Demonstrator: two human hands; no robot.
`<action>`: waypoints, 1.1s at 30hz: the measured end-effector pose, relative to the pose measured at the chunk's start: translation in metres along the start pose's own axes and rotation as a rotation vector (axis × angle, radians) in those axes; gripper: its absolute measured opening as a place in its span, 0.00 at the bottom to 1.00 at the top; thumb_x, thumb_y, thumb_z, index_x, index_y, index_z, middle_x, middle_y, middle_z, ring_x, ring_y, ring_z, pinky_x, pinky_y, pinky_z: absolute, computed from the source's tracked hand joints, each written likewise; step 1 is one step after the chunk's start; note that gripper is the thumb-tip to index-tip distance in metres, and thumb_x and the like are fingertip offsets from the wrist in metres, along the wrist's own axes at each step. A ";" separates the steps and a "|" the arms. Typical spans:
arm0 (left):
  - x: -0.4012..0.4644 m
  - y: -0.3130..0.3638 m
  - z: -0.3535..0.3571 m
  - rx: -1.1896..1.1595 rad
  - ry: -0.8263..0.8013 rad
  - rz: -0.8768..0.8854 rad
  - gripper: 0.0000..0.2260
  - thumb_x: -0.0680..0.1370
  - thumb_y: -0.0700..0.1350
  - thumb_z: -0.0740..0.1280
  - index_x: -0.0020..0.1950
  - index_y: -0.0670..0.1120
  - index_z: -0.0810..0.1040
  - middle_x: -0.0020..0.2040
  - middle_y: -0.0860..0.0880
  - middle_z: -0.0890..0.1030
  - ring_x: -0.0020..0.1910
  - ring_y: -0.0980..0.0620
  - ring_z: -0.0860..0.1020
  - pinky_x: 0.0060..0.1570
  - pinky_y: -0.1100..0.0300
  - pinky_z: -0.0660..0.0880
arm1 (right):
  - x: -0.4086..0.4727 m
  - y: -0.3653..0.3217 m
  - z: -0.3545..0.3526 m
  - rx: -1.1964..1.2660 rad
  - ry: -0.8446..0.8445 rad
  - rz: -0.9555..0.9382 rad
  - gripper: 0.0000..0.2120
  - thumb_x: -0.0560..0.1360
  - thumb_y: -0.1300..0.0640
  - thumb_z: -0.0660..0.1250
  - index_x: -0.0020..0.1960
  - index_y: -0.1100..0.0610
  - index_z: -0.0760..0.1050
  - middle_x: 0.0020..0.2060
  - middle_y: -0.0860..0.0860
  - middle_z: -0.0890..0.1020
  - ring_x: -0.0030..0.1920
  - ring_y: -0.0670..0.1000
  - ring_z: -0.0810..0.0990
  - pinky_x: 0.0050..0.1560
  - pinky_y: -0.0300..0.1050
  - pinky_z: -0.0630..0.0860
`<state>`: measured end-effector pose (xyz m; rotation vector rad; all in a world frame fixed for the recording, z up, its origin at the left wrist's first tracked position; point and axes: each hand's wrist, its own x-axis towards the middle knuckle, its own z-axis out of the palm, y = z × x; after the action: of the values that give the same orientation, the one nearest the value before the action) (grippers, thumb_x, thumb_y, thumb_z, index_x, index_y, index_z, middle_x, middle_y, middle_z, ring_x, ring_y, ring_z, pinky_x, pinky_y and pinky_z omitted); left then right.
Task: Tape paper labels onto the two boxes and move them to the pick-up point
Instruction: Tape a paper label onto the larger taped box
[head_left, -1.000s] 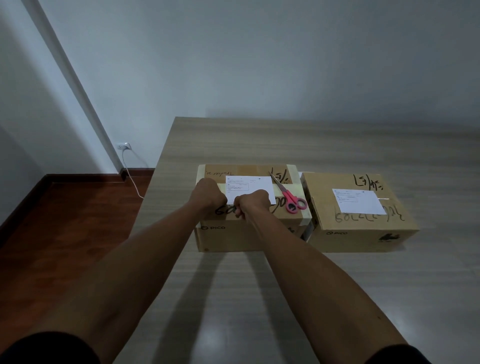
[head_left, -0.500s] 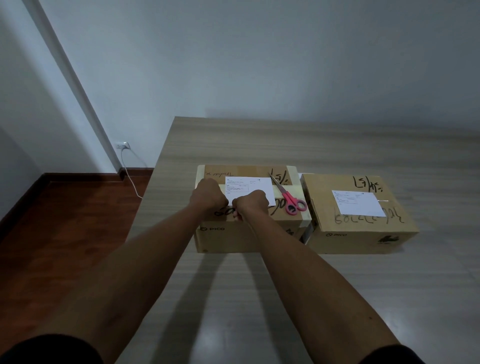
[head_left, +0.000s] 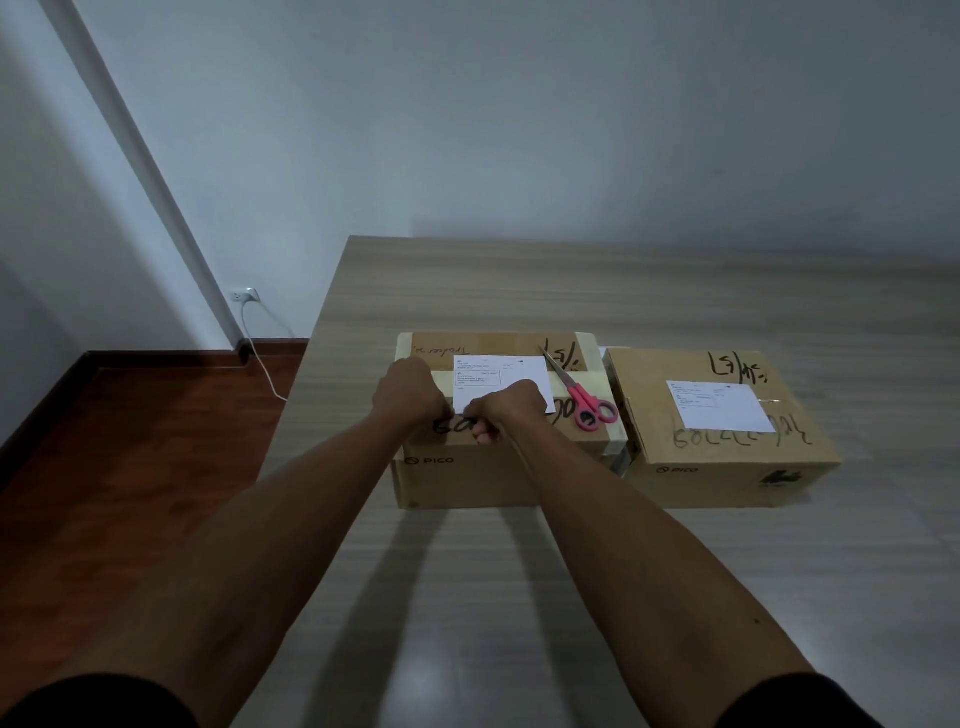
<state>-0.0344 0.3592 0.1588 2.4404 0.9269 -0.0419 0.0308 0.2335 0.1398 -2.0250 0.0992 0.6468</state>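
Two brown cardboard boxes sit side by side on the table. The left box (head_left: 467, 480) carries a white paper label (head_left: 501, 376) on its top. My left hand (head_left: 410, 392) is a closed fist at the label's left edge. My right hand (head_left: 506, 413) is a closed fist on the label's near edge, with its fingers curled under. The two fists almost touch. Anything pinched inside them is hidden. The right box (head_left: 727, 467) has its own white label (head_left: 719, 405) lying flat on top, with a strip of clear tape at its right edge.
Pink-handled scissors (head_left: 582, 400) lie shut on the right part of the left box's top. The pale wood table (head_left: 571, 291) stretches far and right. Its left edge drops to a dark wooden floor (head_left: 130, 441), where a white cable hangs from a wall socket (head_left: 244, 296).
Both fists have stayed at the label's near left corner. The right hand has slid slightly nearer to me. The boxes, labels and scissors have not moved.
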 end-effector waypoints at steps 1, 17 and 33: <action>0.001 -0.001 0.000 0.007 0.002 0.004 0.24 0.64 0.49 0.85 0.48 0.43 0.74 0.50 0.45 0.78 0.49 0.43 0.81 0.48 0.50 0.81 | 0.000 0.001 0.001 -0.014 0.010 -0.014 0.10 0.69 0.63 0.81 0.43 0.67 0.82 0.29 0.59 0.84 0.25 0.54 0.83 0.33 0.48 0.84; 0.005 -0.023 0.006 -0.138 0.094 0.163 0.19 0.69 0.41 0.79 0.40 0.47 0.67 0.40 0.48 0.73 0.40 0.48 0.71 0.31 0.57 0.64 | 0.000 0.006 -0.010 0.163 -0.085 0.009 0.08 0.75 0.73 0.69 0.54 0.71 0.77 0.36 0.66 0.83 0.26 0.56 0.81 0.29 0.46 0.79; -0.006 0.024 0.000 -0.808 0.069 0.436 0.12 0.79 0.46 0.72 0.47 0.50 0.67 0.48 0.45 0.77 0.42 0.49 0.79 0.49 0.46 0.77 | 0.005 -0.031 -0.066 0.201 -0.116 -0.412 0.16 0.81 0.60 0.64 0.68 0.55 0.79 0.59 0.52 0.81 0.52 0.50 0.82 0.45 0.48 0.82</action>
<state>-0.0241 0.3400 0.1716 1.8205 0.3089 0.4796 0.0719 0.1956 0.1870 -1.7392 -0.3041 0.4685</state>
